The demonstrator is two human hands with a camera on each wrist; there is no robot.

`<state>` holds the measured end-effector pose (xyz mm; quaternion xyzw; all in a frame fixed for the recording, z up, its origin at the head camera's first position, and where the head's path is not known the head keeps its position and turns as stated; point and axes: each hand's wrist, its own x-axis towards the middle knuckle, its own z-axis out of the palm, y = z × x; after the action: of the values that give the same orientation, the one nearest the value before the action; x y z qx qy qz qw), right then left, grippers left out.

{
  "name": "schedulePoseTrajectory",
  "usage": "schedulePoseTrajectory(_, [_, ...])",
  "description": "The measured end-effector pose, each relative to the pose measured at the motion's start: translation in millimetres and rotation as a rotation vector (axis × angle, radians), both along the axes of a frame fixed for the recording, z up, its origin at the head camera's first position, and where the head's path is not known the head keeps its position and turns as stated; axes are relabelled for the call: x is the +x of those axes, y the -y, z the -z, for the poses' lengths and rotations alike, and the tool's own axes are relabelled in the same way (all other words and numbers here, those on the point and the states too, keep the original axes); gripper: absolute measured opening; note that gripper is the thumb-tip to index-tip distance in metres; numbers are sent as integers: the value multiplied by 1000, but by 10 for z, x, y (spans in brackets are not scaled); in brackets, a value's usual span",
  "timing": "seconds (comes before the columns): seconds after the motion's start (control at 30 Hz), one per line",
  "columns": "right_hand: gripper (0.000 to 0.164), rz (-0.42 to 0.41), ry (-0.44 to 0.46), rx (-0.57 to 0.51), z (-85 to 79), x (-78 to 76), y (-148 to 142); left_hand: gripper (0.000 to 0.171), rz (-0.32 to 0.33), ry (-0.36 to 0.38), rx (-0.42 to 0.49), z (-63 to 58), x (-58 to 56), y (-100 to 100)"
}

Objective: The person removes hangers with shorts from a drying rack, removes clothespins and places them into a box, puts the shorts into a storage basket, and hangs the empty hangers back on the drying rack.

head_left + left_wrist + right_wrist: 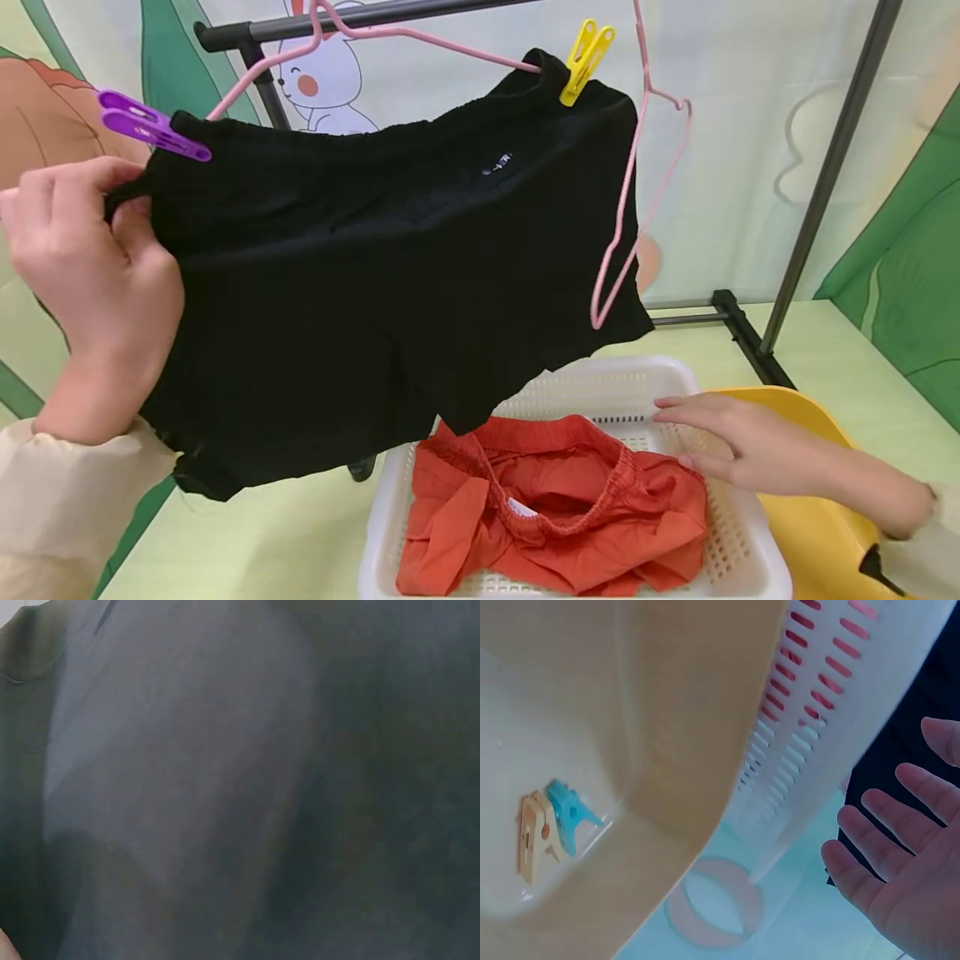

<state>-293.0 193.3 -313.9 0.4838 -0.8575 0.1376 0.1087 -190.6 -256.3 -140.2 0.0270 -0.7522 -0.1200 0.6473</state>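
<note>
Black shorts [390, 292] hang from a pink hanger [442, 40], clipped by a purple clothespin [150, 125] at the left and a yellow clothespin [585, 62] at the right. My left hand [97, 242] pinches the left edge of their waistband, just below the purple clothespin. In the left wrist view, dark cloth [225, 780] fills nearly everything. My right hand [757, 450] hovers over the right side of a white basket [757, 533], its fingers extended and holding nothing. Red-orange shorts [555, 517] lie in that basket.
Behind the shorts stands a dark rack with a top bar [375, 15]. A second pink hanger [618, 225] dangles in front. Right of the basket is a yellow bin [810, 517]; inside it lie a blue clothespin [568, 814] and a beige clothespin [536, 836].
</note>
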Motion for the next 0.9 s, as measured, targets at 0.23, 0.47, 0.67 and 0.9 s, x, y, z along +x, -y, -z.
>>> schedulePoseTrajectory(0.23, [37,40,-104,-61,-29,-29,-106,22,62,-131,16,83,24,-112])
schedulePoseTrajectory(0.47, [36,84,-93,-82,-57,-42,-196,20,96,-141,-7,232,85,-213])
schedulePoseTrajectory(0.67, [38,86,-132,-133,-35,-64,-284,17,120,-154,-15,362,125,-295])
schedulePoseTrajectory(0.9, [37,110,-127,-149,-26,-84,-374,16,151,-168,4,438,196,-385])
